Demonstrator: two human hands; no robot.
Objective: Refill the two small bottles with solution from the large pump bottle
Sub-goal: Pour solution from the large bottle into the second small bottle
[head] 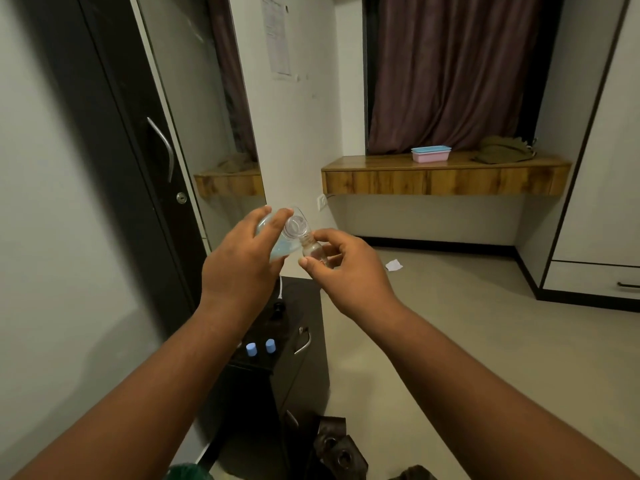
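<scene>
The large clear plastic bottle (294,227), pale blue liquid pooled in its lower side, is tipped over with its open mouth touching the neck of a small clear bottle (312,250). The left hand (242,261) wraps around the large bottle's body; the right hand (349,271) pinches the small bottle upright between thumb and fingers. Both are held in the air above a dark cabinet (301,341), on whose top stand two light blue caps (259,347) and a black pump head (278,308)
</scene>
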